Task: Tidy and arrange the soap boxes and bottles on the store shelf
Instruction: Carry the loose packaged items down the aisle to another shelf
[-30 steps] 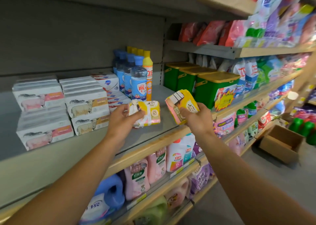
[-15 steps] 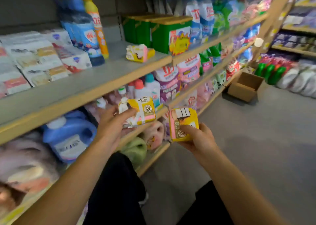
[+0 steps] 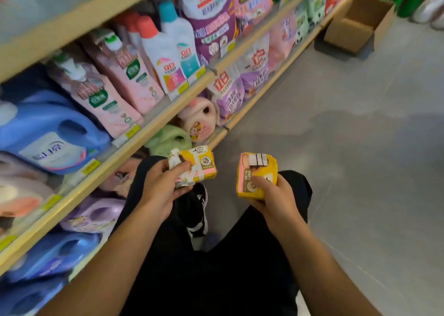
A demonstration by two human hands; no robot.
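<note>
Both hands are full here. Left hand grips a yellow-and-pink soap box by its near end, so most of the box sticks out past the thumb. Right hand holds a second soap box upright, fingers curled round its lower half. Both sit low over the person's knees, beside the shelf.

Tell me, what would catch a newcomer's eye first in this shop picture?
Probably the two yellow soap packs at the centre: the left hand grips one yellow soap pack, the right hand grips another yellow soap pack, both held above the person's dark trousers. To the left, shelves hold a big blue detergent jug and pink bottles. An open cardboard box sits on the grey floor at upper right.
</note>
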